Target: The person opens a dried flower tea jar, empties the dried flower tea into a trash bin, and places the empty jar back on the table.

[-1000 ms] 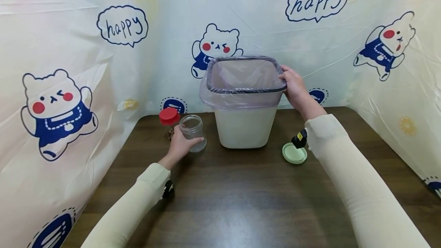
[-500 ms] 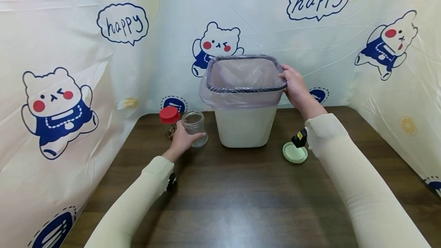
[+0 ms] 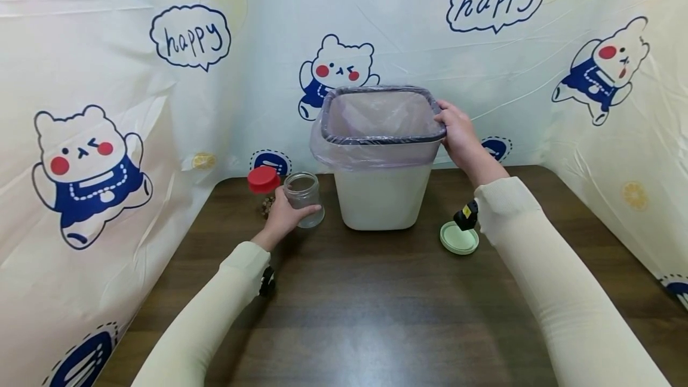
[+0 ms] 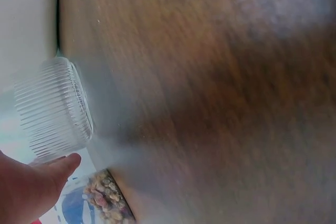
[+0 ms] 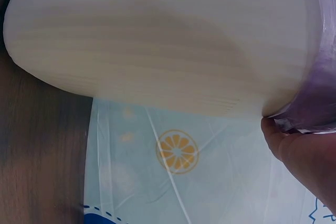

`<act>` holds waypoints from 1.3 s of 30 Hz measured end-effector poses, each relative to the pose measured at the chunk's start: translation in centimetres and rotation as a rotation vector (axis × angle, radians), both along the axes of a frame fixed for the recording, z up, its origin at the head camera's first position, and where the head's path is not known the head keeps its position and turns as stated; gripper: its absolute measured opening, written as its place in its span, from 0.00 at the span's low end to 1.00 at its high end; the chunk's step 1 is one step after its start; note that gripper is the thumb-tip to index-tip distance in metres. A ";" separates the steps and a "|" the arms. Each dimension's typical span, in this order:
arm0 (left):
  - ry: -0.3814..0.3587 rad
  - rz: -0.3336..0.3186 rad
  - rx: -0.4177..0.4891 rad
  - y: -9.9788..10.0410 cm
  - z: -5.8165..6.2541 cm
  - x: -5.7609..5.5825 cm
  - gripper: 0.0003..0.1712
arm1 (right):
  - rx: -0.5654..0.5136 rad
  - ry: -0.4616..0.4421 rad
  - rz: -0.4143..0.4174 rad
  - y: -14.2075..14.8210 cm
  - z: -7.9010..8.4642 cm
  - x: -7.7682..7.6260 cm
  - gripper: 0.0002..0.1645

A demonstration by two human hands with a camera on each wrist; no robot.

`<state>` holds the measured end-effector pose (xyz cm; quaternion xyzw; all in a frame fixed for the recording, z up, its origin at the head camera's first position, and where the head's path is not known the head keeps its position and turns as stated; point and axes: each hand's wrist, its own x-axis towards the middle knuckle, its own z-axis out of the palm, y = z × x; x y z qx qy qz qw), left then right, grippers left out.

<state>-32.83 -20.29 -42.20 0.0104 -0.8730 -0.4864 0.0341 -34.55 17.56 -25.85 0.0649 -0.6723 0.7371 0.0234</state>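
My left hand [image 3: 283,215] holds a clear, lidless glass jar [image 3: 309,199] from its left side, the thumb across the front. Ribbed glass shows on this jar [image 4: 52,111] in the left wrist view, where part of the hand is at the lower left. Against the back wall stands a cream trash bin [image 3: 383,199], lined with a thin purplish bag [image 3: 376,155] folded over its rim. My right hand [image 3: 458,136] grips the bin's right rim over the bag. Some of its fingers are hidden behind the rim.
Just left of the glass jar stands a red-lidded jar [image 3: 264,179] with small brown pieces [image 4: 107,198] at its bottom. A pale green round lid [image 3: 458,239] lies on the dark wooden table [image 3: 365,291], right of the bin. A printed plastic sheet [image 3: 258,76] hangs around.
My left hand and the glass jar have shifted slightly right and away from me, mostly in the first half second. The right hand stays on the bin's rim.
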 end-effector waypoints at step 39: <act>-0.025 0.204 -0.018 -8.0 3.1 2.4 0.58 | -0.075 0.005 0.001 0.2 -0.1 -0.1 0.32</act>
